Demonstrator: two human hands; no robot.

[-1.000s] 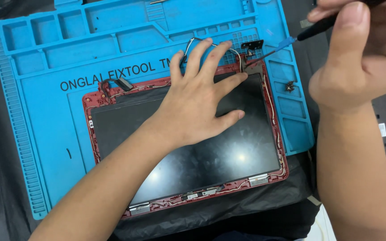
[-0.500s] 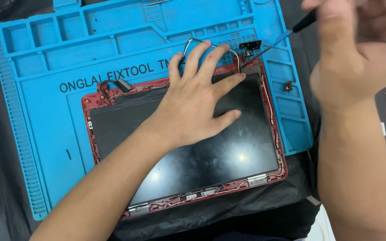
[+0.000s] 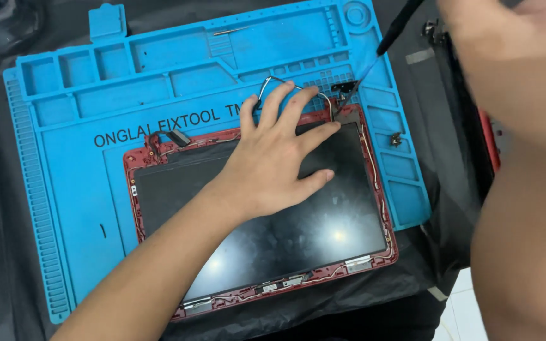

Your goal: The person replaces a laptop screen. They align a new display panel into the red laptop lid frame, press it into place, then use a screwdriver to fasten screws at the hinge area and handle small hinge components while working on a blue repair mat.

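Head camera: a blue work mat [image 3: 83, 208] lies on dark cloth, with a small screw [image 3: 397, 138] in one tray. On the mat, a red-framed laptop screen [image 3: 298, 233]. The left hand [image 3: 273, 167] presses flat on it, fingers spread wide. The blurred right hand [image 3: 507, 57] seems to grip a screwdriver [image 3: 394, 33], its tip at the hinge [image 3: 344, 88].

The red-framed laptop screen panel [image 3: 298, 246] lies on the near right part of the blue silicone repair mat [image 3: 64, 189], with the left hand [image 3: 273, 164] flat on its far half and the black-handled screwdriver [image 3: 383, 47] reaching its far right corner.
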